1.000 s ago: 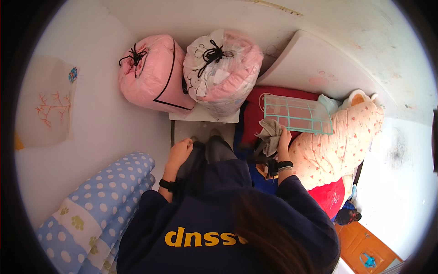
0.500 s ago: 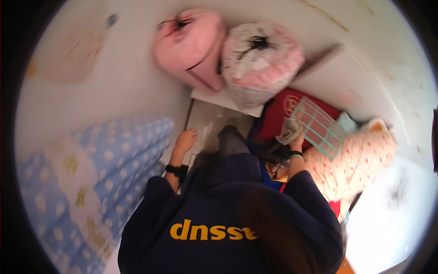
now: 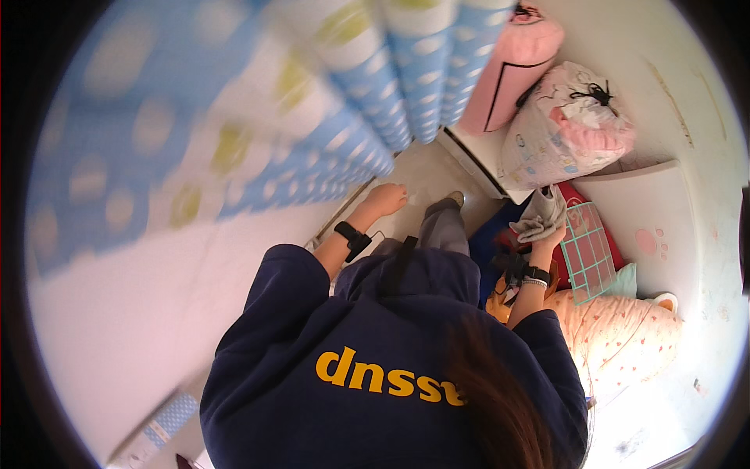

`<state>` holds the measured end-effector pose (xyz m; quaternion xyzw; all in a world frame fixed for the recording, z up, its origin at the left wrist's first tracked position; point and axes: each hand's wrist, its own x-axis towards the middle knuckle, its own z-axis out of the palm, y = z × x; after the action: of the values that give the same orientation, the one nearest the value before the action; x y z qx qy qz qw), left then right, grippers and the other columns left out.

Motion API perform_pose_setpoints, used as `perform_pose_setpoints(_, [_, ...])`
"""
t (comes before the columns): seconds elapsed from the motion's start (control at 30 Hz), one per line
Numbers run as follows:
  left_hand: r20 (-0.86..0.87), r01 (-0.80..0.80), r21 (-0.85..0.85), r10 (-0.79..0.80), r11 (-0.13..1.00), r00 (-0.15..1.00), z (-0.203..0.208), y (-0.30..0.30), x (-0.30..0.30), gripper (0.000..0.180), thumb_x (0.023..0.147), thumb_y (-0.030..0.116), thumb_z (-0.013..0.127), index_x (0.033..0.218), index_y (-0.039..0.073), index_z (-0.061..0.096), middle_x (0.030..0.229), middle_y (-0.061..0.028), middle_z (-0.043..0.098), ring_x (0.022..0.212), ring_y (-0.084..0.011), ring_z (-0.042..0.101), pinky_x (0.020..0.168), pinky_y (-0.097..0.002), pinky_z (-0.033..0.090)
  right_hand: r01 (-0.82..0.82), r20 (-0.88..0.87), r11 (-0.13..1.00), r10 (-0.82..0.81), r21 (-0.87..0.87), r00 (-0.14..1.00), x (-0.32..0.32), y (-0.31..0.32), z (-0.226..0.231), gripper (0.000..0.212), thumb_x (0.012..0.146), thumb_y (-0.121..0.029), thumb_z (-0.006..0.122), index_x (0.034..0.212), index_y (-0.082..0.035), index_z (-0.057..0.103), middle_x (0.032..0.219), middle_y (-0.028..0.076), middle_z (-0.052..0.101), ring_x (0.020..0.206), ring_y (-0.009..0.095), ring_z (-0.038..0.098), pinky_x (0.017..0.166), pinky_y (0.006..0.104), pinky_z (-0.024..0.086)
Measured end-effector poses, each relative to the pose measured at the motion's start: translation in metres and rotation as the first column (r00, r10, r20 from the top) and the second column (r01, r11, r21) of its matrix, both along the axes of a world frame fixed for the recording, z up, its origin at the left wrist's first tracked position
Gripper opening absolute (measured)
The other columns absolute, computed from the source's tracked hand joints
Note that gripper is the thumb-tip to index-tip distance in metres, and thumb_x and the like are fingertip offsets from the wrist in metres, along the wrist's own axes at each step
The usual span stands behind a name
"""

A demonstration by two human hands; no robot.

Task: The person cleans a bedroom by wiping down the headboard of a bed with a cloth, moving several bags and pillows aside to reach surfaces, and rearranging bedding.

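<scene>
In my right hand (image 3: 553, 238) is a crumpled grey cloth (image 3: 541, 215), with the fingers closed around its lower part. Right beside that hand is a mint-green wire grid panel (image 3: 591, 253); I cannot tell whether the fingers touch it. My left hand (image 3: 387, 199) hangs with curled fingers, nothing visible in them, close to the blue dotted curtain (image 3: 336, 156). Each wrist wears a black band.
A pink cylindrical bag (image 3: 512, 74) and a stuffed white drawstring bag (image 3: 566, 129) stand on a white surface ahead. A peach patterned pillow (image 3: 621, 336) lies to the right. The tiled floor (image 3: 426, 176) shows by my foot.
The view has turned left, so the bags now appear farther right and the curtain spreads across the upper left. The grey cloth stays in my right hand.
</scene>
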<state>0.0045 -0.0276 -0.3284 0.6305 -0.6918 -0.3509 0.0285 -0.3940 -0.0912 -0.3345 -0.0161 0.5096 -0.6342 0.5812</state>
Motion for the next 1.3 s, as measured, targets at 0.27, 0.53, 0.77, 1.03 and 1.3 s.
perform_pose_setpoints(0.27, [0.005,-0.107,0.048,0.107,0.993,0.994,-0.015,0.116,0.043,0.029,0.075,0.027,0.05,0.093,0.005,0.055,0.082,-0.0163,0.06,0.082,-0.0323,0.056,0.071,-0.0416,0.044,-0.33,-0.091,0.944,0.33,0.013,0.94,0.11,0.05,0.009,0.025,0.085,-0.023,0.038,0.089,-0.004,0.054,0.082,0.009,0.056,0.07,0.021,0.054,0.06,0.0334,0.047])
perform_pose_setpoints(0.53, [-0.016,-0.522,0.109,0.526,0.846,0.85,-0.035,0.268,0.094,0.027,0.072,0.026,0.05,0.081,0.002,0.059,0.081,-0.0197,0.059,0.079,-0.0347,0.056,0.071,-0.0429,0.044,-0.905,-0.835,0.42,0.476,-0.059,0.276,0.258,0.138,0.126,0.007,0.078,0.0,0.05,0.082,-0.001,0.055,0.066,-0.003,0.05,0.062,0.004,0.044,0.06,0.0145,0.032])
perform_pose_setpoints(0.77, [0.015,-0.83,0.165,0.84,0.533,0.542,-0.07,0.388,0.126,0.027,0.075,0.028,0.05,0.086,0.004,0.06,0.086,-0.0152,0.06,0.083,-0.0318,0.056,0.074,-0.0391,0.044,-0.918,-0.997,-0.391,0.068,-0.065,0.042,0.362,0.22,0.259,0.031,0.061,0.002,0.053,0.091,-0.003,0.06,0.055,0.003,0.051,0.047,0.015,0.05,0.048,0.0235,0.04])
perform_pose_setpoints(1.03, [0.033,-0.935,0.212,0.954,0.285,0.298,-0.065,0.48,0.126,0.028,0.075,0.026,0.051,0.088,0.002,0.06,0.073,-0.0126,0.063,0.071,-0.0252,0.06,0.066,-0.0343,0.046,-0.56,-0.984,-0.813,0.079,-0.156,0.16,0.417,0.247,0.342,0.009,0.06,-0.002,0.051,0.068,-0.001,0.05,0.06,0.008,0.055,0.048,0.021,0.052,0.045,0.0328,0.043])
perform_pose_setpoints(1.3, [0.035,-0.954,0.295,0.998,0.042,0.055,-0.084,0.526,0.105,0.027,0.076,0.025,0.05,0.09,0.003,0.059,0.071,-0.0099,0.063,0.062,-0.0194,0.06,0.06,-0.0305,0.046,-0.316,-0.973,-0.933,0.108,-0.17,0.205,0.463,0.222,0.361,0.051,0.076,-0.003,0.048,0.12,-0.018,0.026,0.063,0.013,0.057,0.048,0.024,0.055,0.042,0.0321,0.047])
